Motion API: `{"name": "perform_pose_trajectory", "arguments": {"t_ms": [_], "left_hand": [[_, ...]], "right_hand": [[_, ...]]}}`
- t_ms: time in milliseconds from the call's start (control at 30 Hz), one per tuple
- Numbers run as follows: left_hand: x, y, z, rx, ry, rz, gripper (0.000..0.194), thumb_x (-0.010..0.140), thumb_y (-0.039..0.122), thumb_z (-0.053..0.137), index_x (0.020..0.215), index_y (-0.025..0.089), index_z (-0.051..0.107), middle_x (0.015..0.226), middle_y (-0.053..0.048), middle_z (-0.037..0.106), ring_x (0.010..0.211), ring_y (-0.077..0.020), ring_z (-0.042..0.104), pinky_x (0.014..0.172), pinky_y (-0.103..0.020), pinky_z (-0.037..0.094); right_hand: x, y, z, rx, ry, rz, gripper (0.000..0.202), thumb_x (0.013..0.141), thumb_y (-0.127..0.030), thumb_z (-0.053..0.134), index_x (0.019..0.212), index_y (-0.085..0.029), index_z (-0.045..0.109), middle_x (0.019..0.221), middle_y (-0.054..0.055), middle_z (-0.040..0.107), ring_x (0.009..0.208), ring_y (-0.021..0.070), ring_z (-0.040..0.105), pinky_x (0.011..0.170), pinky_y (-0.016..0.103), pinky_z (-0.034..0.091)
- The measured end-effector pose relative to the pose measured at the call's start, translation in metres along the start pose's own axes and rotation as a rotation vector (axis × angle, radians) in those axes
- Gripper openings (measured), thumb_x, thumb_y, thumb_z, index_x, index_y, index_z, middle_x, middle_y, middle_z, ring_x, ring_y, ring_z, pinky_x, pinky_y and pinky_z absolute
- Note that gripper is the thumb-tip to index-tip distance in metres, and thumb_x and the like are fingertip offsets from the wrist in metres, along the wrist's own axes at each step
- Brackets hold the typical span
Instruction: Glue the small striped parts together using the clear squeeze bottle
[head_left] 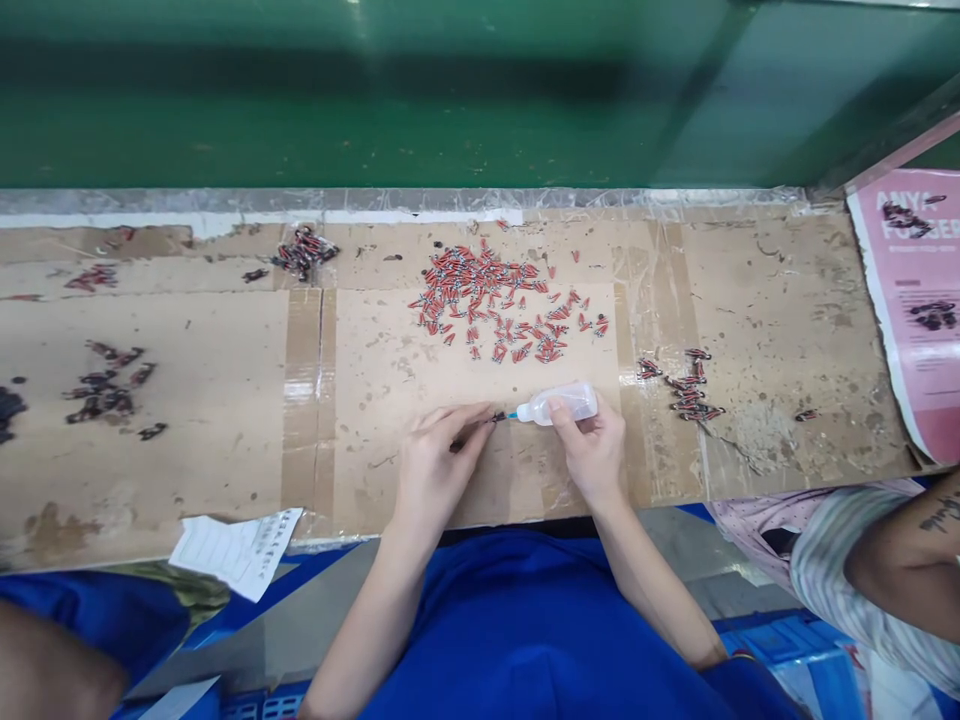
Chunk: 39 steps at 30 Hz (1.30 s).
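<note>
A small dark part (498,415) is pinched between the thumb and fingers of my left hand (442,450), just above the cardboard. My right hand (594,440) is wrapped round a translucent squeeze bottle (564,403) with a teal needle tip. The bottle lies nearly level and its tip points left, at or very near the dark part; whether they touch I cannot tell. Beyond my hands spreads a loose pile of small red pieces with dark and silvery ends (472,285).
Cardboard (375,400) taped in sections covers the bench below a green panel (450,120). Clusters of dark-and-red parts lie left (105,390), back left (304,252) and right (694,390). A paper slip (238,550) overhangs the front edge. Other people's arms show at both sides.
</note>
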<state>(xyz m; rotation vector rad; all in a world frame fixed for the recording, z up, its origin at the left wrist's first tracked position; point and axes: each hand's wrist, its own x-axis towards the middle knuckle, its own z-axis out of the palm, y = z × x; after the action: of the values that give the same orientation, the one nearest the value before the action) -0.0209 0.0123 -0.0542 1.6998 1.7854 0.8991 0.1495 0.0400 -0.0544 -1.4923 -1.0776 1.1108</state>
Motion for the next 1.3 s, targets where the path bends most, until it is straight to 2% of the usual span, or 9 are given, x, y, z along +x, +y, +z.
{"name": "perform_pose_trajectory", "arguments": {"t_ms": [433, 800, 1100, 1200, 1300], "left_hand": [[0.002, 0.003, -0.001, 0.02, -0.028, -0.075, 0.01, 0.081, 0.026, 0.066, 0.086, 0.024, 0.075, 0.089, -0.002, 0.078, 0.086, -0.021, 0.073, 0.085, -0.038, 0.055], [0.004, 0.003, -0.001, 0.016, -0.044, -0.063, 0.01, 0.08, 0.024, 0.067, 0.087, 0.025, 0.075, 0.089, -0.002, 0.078, 0.086, -0.0212, 0.073, 0.085, -0.038, 0.055], [0.004, 0.001, -0.001, -0.018, -0.052, -0.098, 0.01, 0.08, 0.027, 0.066, 0.085, 0.024, 0.074, 0.088, -0.003, 0.078, 0.085, -0.0222, 0.072, 0.085, -0.039, 0.055], [0.001, -0.008, -0.003, -0.056, -0.036, -0.115, 0.014, 0.081, 0.03, 0.065, 0.088, 0.023, 0.074, 0.089, -0.005, 0.078, 0.087, -0.0236, 0.072, 0.085, -0.041, 0.056], [-0.001, -0.02, -0.007, -0.091, 0.039, -0.139, 0.018, 0.083, 0.034, 0.06, 0.088, 0.024, 0.074, 0.091, -0.005, 0.077, 0.088, -0.0235, 0.071, 0.085, -0.04, 0.056]], "right_hand": [[0.0, -0.002, -0.002, 0.006, 0.0, 0.002, 0.022, 0.078, -0.04, 0.063, 0.072, -0.018, 0.059, 0.064, -0.001, 0.061, 0.058, 0.0132, 0.055, 0.056, 0.025, 0.045], [0.0, 0.001, -0.001, 0.0, -0.038, -0.007, 0.024, 0.077, -0.041, 0.066, 0.07, -0.019, 0.059, 0.062, -0.002, 0.059, 0.058, 0.013, 0.053, 0.056, 0.025, 0.044], [-0.001, 0.0, -0.002, 0.043, 0.023, -0.016, 0.024, 0.077, -0.042, 0.065, 0.072, -0.019, 0.059, 0.065, -0.001, 0.061, 0.059, 0.0141, 0.056, 0.057, 0.026, 0.046], [-0.003, 0.002, -0.006, -0.027, 0.011, -0.069, 0.023, 0.077, -0.042, 0.066, 0.08, -0.019, 0.063, 0.07, 0.001, 0.065, 0.062, 0.0156, 0.058, 0.057, 0.027, 0.047], [-0.004, 0.004, -0.015, -0.234, 0.037, -0.171, 0.03, 0.076, -0.042, 0.068, 0.093, -0.018, 0.067, 0.084, 0.006, 0.068, 0.068, 0.0179, 0.061, 0.057, 0.028, 0.047]]}}
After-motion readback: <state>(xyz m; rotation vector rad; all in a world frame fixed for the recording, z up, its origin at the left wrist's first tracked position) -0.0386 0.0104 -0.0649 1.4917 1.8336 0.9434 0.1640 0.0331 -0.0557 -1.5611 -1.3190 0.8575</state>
